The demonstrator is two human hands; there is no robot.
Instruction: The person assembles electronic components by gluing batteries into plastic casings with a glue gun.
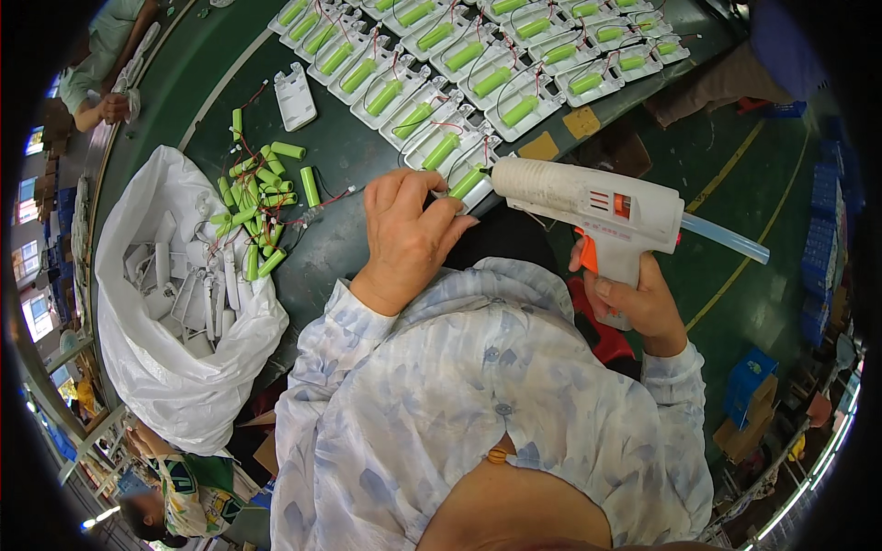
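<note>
My right hand (634,298) is wrapped round the handle of a white glue gun (560,195), a finger by its orange trigger. A clear glue stick (726,239) sticks out of its back. The gun's dark nozzle points left, at the upper end of a green battery cell (467,182) lying in a white plastic shell at the table's near edge. My left hand (404,234) is closed, with thumb and fingers at the lower end of that cell. Its fingertips partly cover the shell. Rows of similar white shells (505,108) with green cells and thin red and black wires lie beyond.
Left of my left hand lies a heap of loose green cells (257,188) with wires. One white shell (294,96) lies apart behind it. A white sack (138,340) of plastic parts stands at the left. Other people are at far left and lower left.
</note>
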